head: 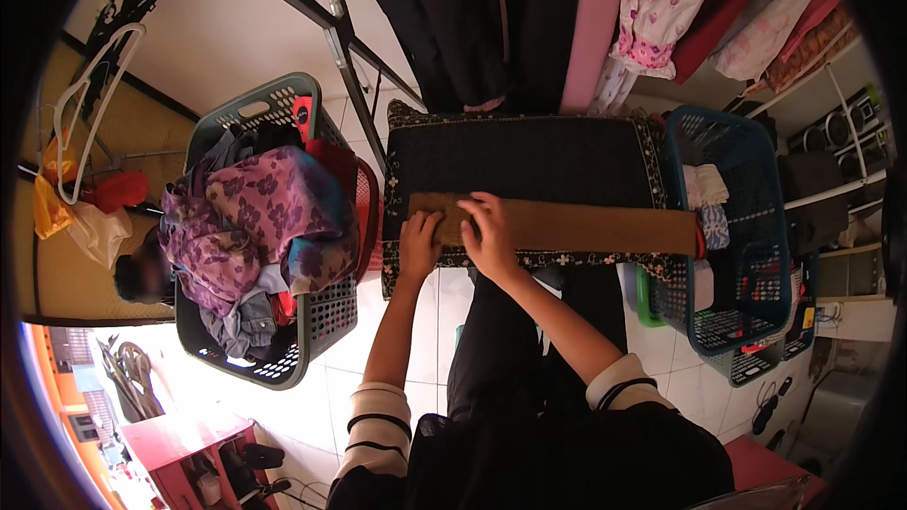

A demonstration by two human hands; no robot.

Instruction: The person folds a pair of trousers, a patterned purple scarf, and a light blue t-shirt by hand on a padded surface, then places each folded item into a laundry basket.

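Observation:
A long brown folded cloth lies lengthwise along the near half of a low table covered with a black, flower-edged cloth. My left hand rests on the brown cloth near its left end, fingers bent over the fabric. Just to the right, my right hand touches the same cloth with thumb and fingers spread around a bunched fold. Whether either hand pinches the fabric is hard to see. The brown cloth's right end reaches the rim of a blue plastic basket, beside a small red edge.
At left, a dark green laundry basket is heaped with a purple floral cloth and denim. A person's head shows behind it. Clothes hang above the table's far edge. A pink shelf holding shoes stands at lower left.

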